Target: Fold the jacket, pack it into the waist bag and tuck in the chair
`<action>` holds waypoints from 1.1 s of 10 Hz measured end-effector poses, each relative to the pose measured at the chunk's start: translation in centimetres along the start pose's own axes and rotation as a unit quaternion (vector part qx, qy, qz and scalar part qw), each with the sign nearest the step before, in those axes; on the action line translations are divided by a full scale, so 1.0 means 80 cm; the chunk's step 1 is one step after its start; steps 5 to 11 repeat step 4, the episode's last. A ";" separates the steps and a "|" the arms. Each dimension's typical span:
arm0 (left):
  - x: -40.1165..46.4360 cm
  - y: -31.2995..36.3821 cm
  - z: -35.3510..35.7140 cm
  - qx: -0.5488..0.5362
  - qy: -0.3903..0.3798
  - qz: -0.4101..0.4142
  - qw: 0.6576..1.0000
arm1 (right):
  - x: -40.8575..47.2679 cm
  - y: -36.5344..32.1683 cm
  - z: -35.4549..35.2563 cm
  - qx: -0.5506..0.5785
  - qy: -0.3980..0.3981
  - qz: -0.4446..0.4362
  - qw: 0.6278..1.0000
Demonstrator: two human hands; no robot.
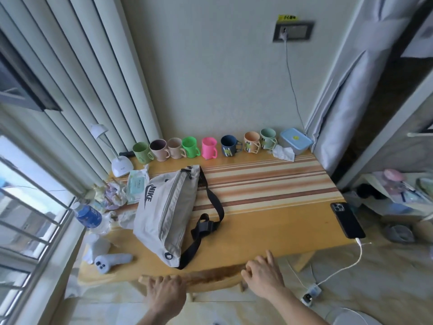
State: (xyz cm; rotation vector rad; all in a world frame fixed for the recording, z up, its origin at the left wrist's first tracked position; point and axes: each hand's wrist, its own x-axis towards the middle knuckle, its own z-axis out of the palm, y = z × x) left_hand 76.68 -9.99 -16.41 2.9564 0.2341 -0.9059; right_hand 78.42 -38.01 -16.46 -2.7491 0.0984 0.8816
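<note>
A grey Nike waist bag point(164, 207) lies bulging on the wooden table point(269, 221), its zip closed and its black strap looped to the right. No jacket shows outside it. At the table's near edge sits the chair's wooden back rail point(218, 274), close against the tabletop, with the seat hidden below. My left hand point(164, 292) curls over the rail's left part. My right hand point(262, 273) holds the rail's right end, fingers reaching onto the table edge.
Several coloured mugs point(208, 147) and a blue-lidded box point(295, 140) line the far wall. A lamp point(120, 165), wipes point(137, 186), a bottle point(89, 216) and a handheld device point(112, 261) crowd the left side. A charging phone point(346, 219) lies at the right edge, its cable running to the floor.
</note>
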 end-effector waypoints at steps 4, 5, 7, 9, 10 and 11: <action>-0.041 0.041 -0.006 -0.092 -0.026 0.043 0.994 | -0.113 0.010 -0.190 0.409 0.227 -0.160 0.869; -0.041 0.041 -0.006 -0.092 -0.026 0.043 0.994 | -0.113 0.010 -0.190 0.409 0.227 -0.160 0.869; -0.041 0.041 -0.006 -0.092 -0.026 0.043 0.994 | -0.113 0.010 -0.190 0.409 0.227 -0.160 0.869; -0.041 0.041 -0.006 -0.092 -0.026 0.043 0.994 | -0.113 0.010 -0.190 0.409 0.227 -0.160 0.869; -0.041 0.041 -0.006 -0.092 -0.026 0.043 0.994 | -0.113 0.010 -0.190 0.409 0.227 -0.160 0.869; -0.041 0.041 -0.006 -0.092 -0.026 0.043 0.994 | -0.113 0.010 -0.190 0.409 0.227 -0.160 0.869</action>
